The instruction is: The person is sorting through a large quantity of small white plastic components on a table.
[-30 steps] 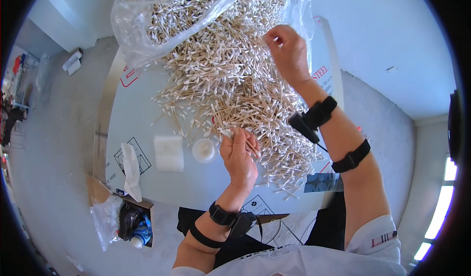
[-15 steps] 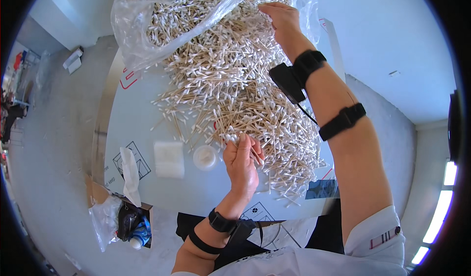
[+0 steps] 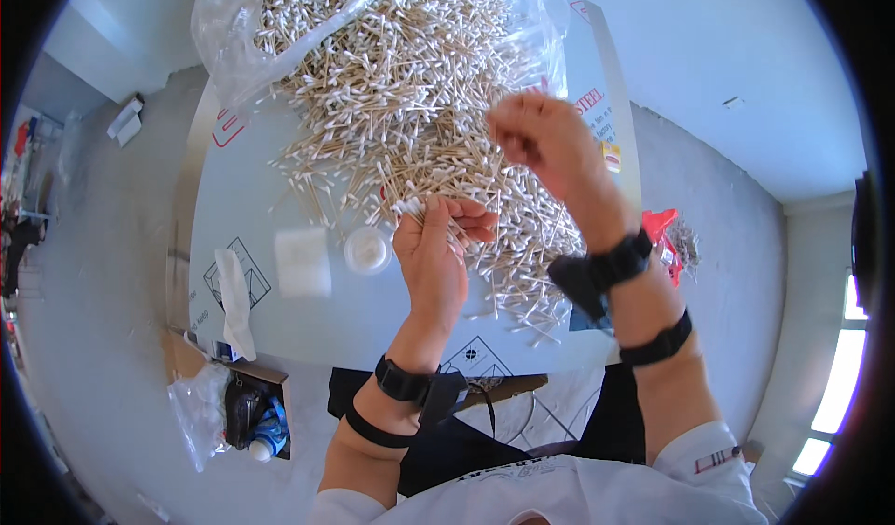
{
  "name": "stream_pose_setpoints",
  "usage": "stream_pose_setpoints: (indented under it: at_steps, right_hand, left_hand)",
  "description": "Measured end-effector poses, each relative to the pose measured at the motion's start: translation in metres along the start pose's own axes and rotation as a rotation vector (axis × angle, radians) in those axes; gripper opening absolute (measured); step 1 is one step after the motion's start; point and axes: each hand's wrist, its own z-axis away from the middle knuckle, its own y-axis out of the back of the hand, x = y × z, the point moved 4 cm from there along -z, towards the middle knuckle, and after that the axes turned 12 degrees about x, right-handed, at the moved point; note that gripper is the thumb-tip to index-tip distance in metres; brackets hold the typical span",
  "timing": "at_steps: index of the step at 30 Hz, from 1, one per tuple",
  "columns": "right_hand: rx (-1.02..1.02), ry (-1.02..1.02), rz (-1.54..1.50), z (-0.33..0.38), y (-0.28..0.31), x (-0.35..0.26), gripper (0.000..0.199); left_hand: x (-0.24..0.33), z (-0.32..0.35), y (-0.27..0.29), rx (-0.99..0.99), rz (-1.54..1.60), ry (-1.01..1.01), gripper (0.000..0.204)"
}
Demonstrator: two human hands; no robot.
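Loose cotton swabs (image 3: 401, 96) with pale wooden sticks lie heaped over the table, spilling from a large clear plastic bag (image 3: 224, 45) at the far side. At the heap's near edge, my left hand (image 3: 433, 259) is closed around a small bunch of cotton swabs, their white tips showing beside the thumb. My right hand (image 3: 550, 143) hovers over the right side of the heap, fingers bent and blurred by motion; whether it holds anything cannot be made out. Left of my left hand stand a small round clear tub (image 3: 368, 250) and a square, whitish translucent container (image 3: 303, 262).
A crumpled white strip (image 3: 235, 303) lies near the left edge of the table (image 3: 354, 324). Below that edge is a cardboard box (image 3: 270, 373) holding a dark bag and a blue bottle. Something red (image 3: 660, 227) shows beyond the table's right side.
My right hand has come back from the far part of the heap toward me. My left hand keeps its bunch of swabs. The whole view has shifted slightly.
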Motion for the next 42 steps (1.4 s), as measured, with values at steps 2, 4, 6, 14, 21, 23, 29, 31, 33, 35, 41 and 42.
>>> stream_pose_setpoints:
  at_steps: [2,4,6,14,21,23,29,31,33,35,41,42]
  right_hand:
    - [0.086,0.183,0.343,0.043,-0.004,0.005,0.013]
    - [0.205,0.121,0.238,0.074,-0.006,0.023,0.013]
    - [0.248,-0.019,0.074,0.09,-0.008,0.036,0.014]
    - [0.341,0.411,0.438,0.098,0.017,0.04,0.011]
    - [0.466,0.658,0.726,0.088,0.054,0.026,0.025]
    - [0.388,0.567,0.773,0.079,0.051,0.025,0.046]
    - [0.197,0.675,1.093,0.049,0.03,0.022,0.077]
    - [0.192,0.572,1.259,0.043,0.019,0.017,0.08]
    - [0.186,0.565,1.264,0.035,0.012,0.026,0.071]
    - [0.255,0.485,1.523,0.033,0.002,0.027,0.063]
    - [0.295,0.709,1.292,0.023,0.003,0.027,0.027]
    - [0.321,0.784,1.16,0.022,0.004,0.021,0.019]
  left_hand:
    - [-0.003,0.007,-0.003,0.006,-0.032,0.042,0.026]
    - [-0.012,0.015,-0.008,-0.004,-0.068,0.106,0.026]
    - [-0.02,0.018,-0.005,0.017,-0.058,0.089,0.025]
    - [-0.021,0.037,-0.007,0.06,-0.065,0.232,0.02]
    - [-0.032,0.061,0.009,0.197,0.052,0.284,0.022]
    - [-0.029,0.063,-0.001,0.077,0.018,0.323,0.022]
    - [-0.016,0.042,-0.001,0.079,0.009,0.232,0.023]
    - [-0.009,0.033,0.005,0.107,-0.004,0.207,0.023]
    - [-0.004,0.025,0.006,0.112,0.004,0.157,0.024]
    - [-0.003,0.021,0.007,0.137,-0.027,0.155,0.024]
    - [-0.006,0.018,0.007,0.106,-0.028,0.205,0.022]
    - [-0.006,0.019,0.006,0.114,-0.033,0.208,0.022]
